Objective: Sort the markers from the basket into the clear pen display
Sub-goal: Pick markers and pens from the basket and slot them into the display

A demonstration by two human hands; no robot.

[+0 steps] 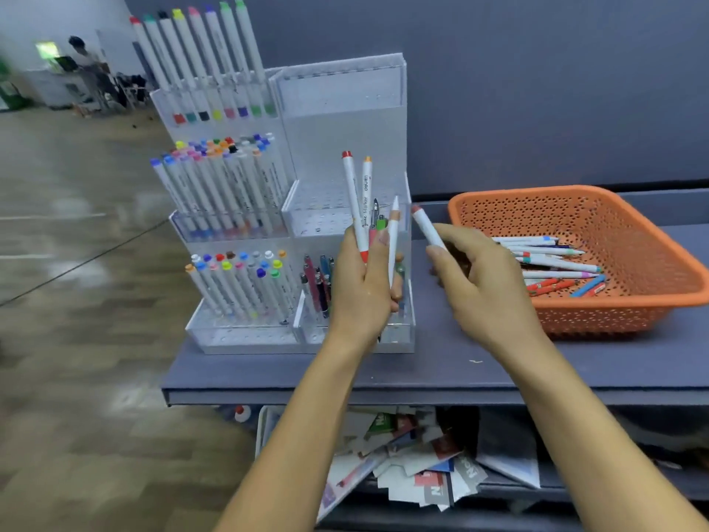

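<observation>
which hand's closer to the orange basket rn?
Right. The right hand, pinching one marker, is just beside the orange basket, at its left side; the left hand, gripping three markers, is farther off, before the clear pen display.

A grey-blue shelf [441,370] runs just under the left hand's [360,289] grip. Lower, beneath it, loose leaflets [418,466] lie heaped. Left of the grip spreads wooden floor [76,263], with a blurred person [86,59] far back. Behind rises a dark wall [537,90].
</observation>
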